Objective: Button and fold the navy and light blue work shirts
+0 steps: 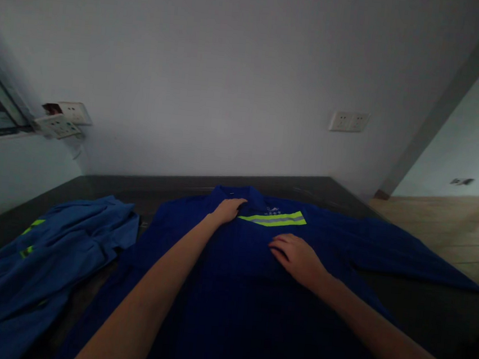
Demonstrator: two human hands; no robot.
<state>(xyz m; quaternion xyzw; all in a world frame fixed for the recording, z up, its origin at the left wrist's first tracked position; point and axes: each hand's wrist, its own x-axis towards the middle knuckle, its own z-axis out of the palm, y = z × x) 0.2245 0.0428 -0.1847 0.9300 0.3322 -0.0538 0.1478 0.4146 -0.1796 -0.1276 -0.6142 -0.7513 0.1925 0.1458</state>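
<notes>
Jacket, dark blue, lay spread on the dark table, collar toward the wall, body running down toward the wearer of my head camera. Probably set that way so collar and chest both sat within reach of two hands. Left hand was at the upper front just below the collar, fingers bent over the cloth by the inner end of the yellow-green reflective strip. I couldn't tell whether it pinched fabric or only pressed; my read was that it steadied the neck end. Right hand was over the chest below the strip, fingers loosely bent and parted, no cloth gripped that I could see. Couldn't confirm contact there. One sleeve stretched out to the right, off the body, which I took as laid out to stop it bunching underneath. Other sleeve I couldn't trace, too dark on that side. Second blue garment lay rumpled at left, beside the jacket, neither hand on it; looked put aside to leave working room. Wall socket well above the table, not involved. Lower jacket nearly black on my feed, so no call on creases there
</notes>
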